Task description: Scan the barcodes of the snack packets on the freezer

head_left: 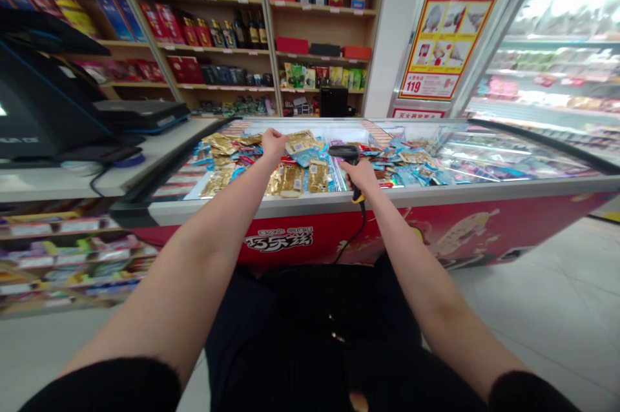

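My right hand [361,174] grips a black handheld barcode scanner [343,154] with a yellow-marked handle, and its coiled black cord [351,244] hangs down over the front of the freezer. My left hand [274,144] is over the freezer, its fingers pinching the edge of a gold foil snack packet [301,142]. That packet is raised slightly above the others, close to the scanner's head. Many gold and blue packets [290,179] lie heaped in the glass-topped chest freezer [387,205].
A counter [97,170] with a black till screen [43,102] and a card device [140,115] runs along the left. Wooden shelves [252,31] of boxes and bottles stand behind the freezer. A lit refrigerated case [547,57] stands at the right.
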Demonstrator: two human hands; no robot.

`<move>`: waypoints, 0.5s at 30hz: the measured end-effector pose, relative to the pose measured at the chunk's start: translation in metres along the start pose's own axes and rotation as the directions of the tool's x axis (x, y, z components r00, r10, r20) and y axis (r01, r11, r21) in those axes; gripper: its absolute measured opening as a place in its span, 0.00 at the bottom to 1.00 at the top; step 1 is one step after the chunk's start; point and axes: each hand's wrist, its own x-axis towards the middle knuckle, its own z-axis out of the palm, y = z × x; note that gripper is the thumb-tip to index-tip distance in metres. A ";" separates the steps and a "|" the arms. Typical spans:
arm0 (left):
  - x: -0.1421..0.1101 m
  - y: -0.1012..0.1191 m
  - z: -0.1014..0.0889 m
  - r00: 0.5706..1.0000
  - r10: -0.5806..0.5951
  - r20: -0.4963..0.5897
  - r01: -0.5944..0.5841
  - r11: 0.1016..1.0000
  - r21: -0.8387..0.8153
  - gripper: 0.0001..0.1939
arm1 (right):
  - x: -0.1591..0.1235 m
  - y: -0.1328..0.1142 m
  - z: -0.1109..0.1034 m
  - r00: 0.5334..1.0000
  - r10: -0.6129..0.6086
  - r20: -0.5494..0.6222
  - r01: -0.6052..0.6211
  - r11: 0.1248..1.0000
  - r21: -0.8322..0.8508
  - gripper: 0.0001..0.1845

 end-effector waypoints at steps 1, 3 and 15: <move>0.005 -0.004 -0.009 0.999 -0.035 -0.018 0.035 0.999 0.010 0.09 | 0.000 0.001 0.001 1.000 0.007 -0.001 -0.007 1.000 0.005 0.14; 0.011 -0.013 -0.025 0.996 -0.058 -0.073 0.063 0.996 0.067 0.07 | -0.001 0.003 0.001 1.000 0.014 -0.004 -0.014 1.000 0.004 0.14; -0.010 -0.029 -0.042 0.990 -0.086 0.112 0.022 0.878 0.478 0.14 | -0.005 0.009 -0.008 0.999 0.047 -0.013 -0.047 0.999 -0.020 0.15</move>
